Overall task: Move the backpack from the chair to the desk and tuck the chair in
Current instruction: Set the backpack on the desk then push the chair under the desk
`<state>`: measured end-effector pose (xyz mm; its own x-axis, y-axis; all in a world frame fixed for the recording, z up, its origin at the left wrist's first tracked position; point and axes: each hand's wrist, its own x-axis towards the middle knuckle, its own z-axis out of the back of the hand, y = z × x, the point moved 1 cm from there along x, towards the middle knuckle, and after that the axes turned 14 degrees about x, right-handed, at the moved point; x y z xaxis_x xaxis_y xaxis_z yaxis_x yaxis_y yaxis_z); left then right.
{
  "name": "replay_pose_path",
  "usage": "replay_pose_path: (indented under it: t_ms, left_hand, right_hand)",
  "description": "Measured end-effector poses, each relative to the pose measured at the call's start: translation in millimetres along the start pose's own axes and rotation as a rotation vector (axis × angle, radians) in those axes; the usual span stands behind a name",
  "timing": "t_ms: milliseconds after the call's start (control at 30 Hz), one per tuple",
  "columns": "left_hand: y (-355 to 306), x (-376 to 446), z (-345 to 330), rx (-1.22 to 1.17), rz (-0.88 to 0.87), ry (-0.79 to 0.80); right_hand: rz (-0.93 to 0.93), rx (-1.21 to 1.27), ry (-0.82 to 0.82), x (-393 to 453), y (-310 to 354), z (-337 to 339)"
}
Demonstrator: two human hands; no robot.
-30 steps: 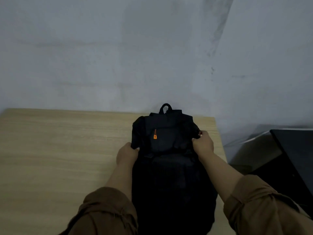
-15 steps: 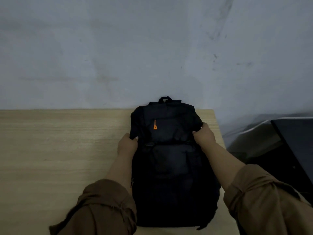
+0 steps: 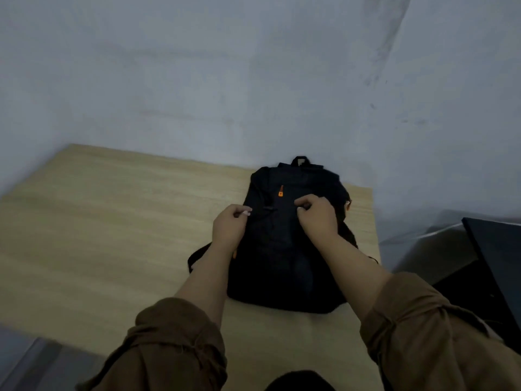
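Where both hands (image 3: 229,227) earlier gripped its sides, backpack (image 3: 284,266) now flat on desk (image 3: 112,235).

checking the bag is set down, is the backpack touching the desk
Touching. The head view shows the backpack lying flat on the desk, its bottom edge meeting the wood with no gap.

- Far wall (image 3: 197,80): plain, pale grey-blue, faint smudges upper right.
- Light: dim, flat, no hard shadows.
- Right: dark flat-topped furniture (image 3: 496,258), make unclear.
- Near left corner: grey floor (image 3: 25,359), blurred.
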<state>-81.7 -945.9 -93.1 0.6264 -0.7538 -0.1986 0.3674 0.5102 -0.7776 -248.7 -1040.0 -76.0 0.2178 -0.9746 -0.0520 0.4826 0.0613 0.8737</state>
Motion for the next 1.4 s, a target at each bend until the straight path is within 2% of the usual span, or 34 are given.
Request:
replay_pose_path:
  t_ms: [333,567,733,933,1200,1400]
  left_hand:
    - [84,-159,90,-0.113,0.097,-0.233]
    - [179,-266,186,-0.177,0.270,-0.484]
    - [252,-366,250,-0.218,0.393,-0.651]
    - [353,-506,324,-0.179,0.540,-0.766]
    - [445,-637,393,-0.143,0.686,-0.943]
    - [487,-684,442,-0.126,0.736,-1.071]
  right_hand:
    - [0.145,0.174,0.385,-162,40,-88]
    - [0.218,0.134,0.712,-289,82,-175]
    - [0.306,0.116,0.916,-406,105,-236]
    - [0.260,0.151,1.137,-570,117,-301]
    - [0.278,0.091,1.343,-726,129,-355]
    - [0.335,0.061,1.470,-792,158,-400]
